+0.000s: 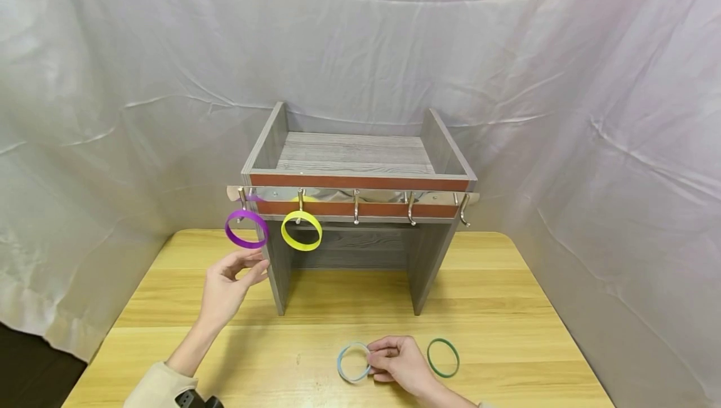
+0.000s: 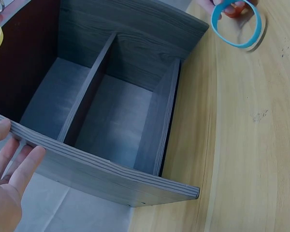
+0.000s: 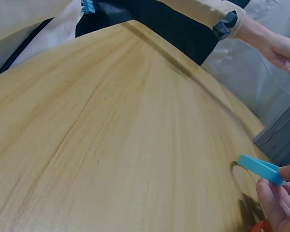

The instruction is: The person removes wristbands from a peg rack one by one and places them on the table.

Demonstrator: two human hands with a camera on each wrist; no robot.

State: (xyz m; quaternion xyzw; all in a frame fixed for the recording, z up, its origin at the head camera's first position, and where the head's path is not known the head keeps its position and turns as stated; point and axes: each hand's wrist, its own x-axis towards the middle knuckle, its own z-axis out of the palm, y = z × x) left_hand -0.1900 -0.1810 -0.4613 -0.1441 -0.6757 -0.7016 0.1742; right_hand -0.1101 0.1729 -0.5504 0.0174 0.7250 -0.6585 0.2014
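My right hand (image 1: 397, 364) pinches a light-blue silicone wristband (image 1: 340, 367) low over the table; its loop is raised from the wood in the left wrist view. Part of an orange thing (image 3: 261, 226) shows beneath that hand. My left hand (image 1: 225, 289) is at the front edge of the rack's left side panel (image 1: 276, 276), its fingers fairly straight and the fingertips by the edge. Above it, a purple wristband (image 1: 246, 243) hangs from the leftmost hook. A yellow wristband (image 1: 301, 246) hangs from the second hook. Right of my right hand lies a green wristband (image 1: 443, 376).
The grey wooden rack (image 1: 360, 158) stands at the table's back, with a metal hook rail (image 1: 383, 195) across its front. Three hooks on the right carry no band. Grey cloth (image 1: 360, 39) surrounds the wooden table (image 1: 507, 308) at the back and sides.
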